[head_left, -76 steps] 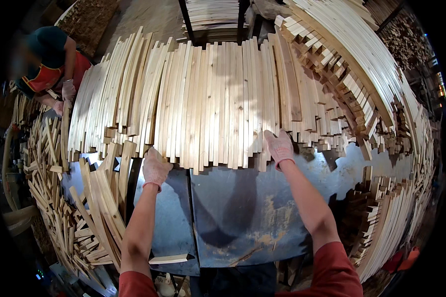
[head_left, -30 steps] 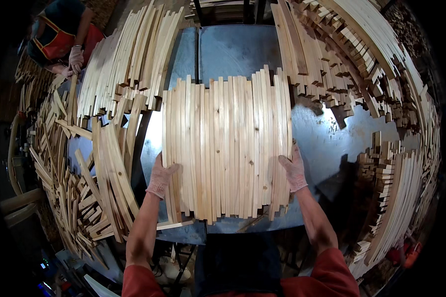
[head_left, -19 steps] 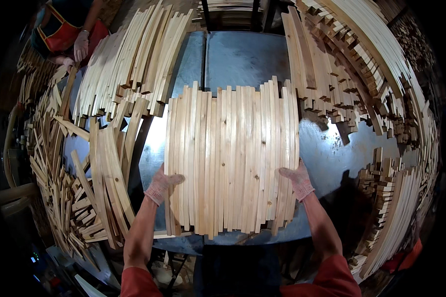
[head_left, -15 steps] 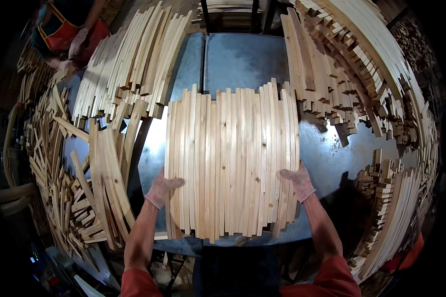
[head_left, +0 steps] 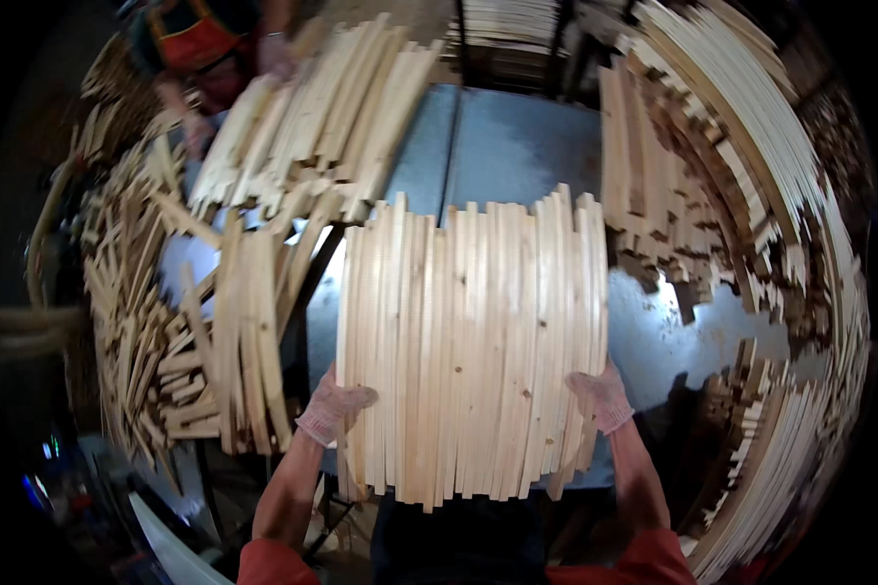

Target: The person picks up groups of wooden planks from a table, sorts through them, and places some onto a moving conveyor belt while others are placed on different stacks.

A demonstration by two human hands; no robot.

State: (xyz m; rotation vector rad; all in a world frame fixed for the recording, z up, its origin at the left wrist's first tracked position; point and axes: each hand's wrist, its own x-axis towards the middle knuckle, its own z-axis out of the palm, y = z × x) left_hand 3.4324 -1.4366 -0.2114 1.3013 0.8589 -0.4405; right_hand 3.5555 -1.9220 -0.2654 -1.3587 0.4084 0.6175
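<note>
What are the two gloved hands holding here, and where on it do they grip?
A flat batch of pale wooden slats, pressed between the left hand at its left edge and the right hand at its right edge, near the close end.

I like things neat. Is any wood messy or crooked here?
Yes. The slats pressed between the left hand and right hand have ragged, uneven ends. The pile to the left lies jumbled, sticks crossing every way.
</note>
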